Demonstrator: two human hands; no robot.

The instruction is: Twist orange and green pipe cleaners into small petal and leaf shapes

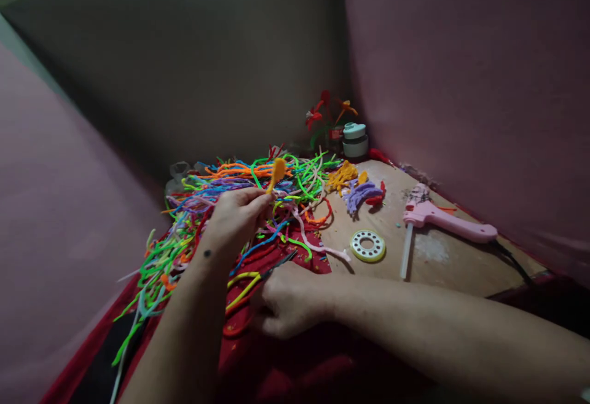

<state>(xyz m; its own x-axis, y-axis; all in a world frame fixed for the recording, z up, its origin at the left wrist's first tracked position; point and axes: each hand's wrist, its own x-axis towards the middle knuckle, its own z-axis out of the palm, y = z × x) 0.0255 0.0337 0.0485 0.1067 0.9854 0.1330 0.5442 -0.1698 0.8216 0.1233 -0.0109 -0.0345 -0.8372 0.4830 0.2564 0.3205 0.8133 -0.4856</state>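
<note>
Between the thumb and fingers of my left hand (239, 213) is a yellow-orange fuzzy pipe cleaner piece (278, 173), its rounded end pointing up. My right hand (292, 299) is curled closed, low over the red cloth. What its fingers hold, if anything, is hidden. Right beside it lies a pair of scissors (246, 287) with yellow and red handles, dark blades partly behind the hand; I cannot tell whether the hand touches them. A large heap of multicoloured pipe cleaners (221, 176) spreads behind and left of my left hand.
On the wooden board (465, 272) lie a pink glue gun (452, 219) with a cord, a round white-and-yellow spool (367, 245), purple pieces (361, 195) and yellow-orange pieces (342, 176). Farther back stand a light-blue-lidded container (354, 139) and red flowers (314, 115). Walls enclose the corner.
</note>
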